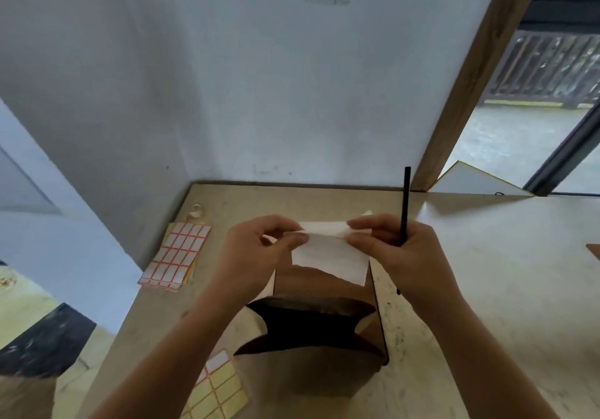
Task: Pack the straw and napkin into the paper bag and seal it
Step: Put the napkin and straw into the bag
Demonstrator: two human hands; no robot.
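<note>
Pale stone-look table (487, 256) in a white-walled corner, wooden post at 1 o'clock, open doorway beyond it. Brown paper bag (311, 331) stands upright at 6 o'clock, mouth open, dark inside, side gussets creased inward.

Step in hand: napkin going in, nothing packed yet as far as I can see. Both hands hold the napkin (331, 253) just above and behind the bag mouth. Left hand (256, 253) pinches its top left edge between thumb and fingers. Right hand (399, 249) pinches the top right edge and also clamps the straw (406, 204), which sticks up toward 12 o'clock, lower tip showing below the palm.

Materials: napkin is thin white paper, folded, limp. Straw is black, thin, straight, looks rigid. Bag is stiff kraft paper.

Next move, my read: lower napkin and straw into the mouth, straw end-on so it clears the gussets. Then fold the top and seal; label sheets (177, 253) at 9 o'clock, 1 part-used sheet (217, 389) at 7 o'clock.
</note>
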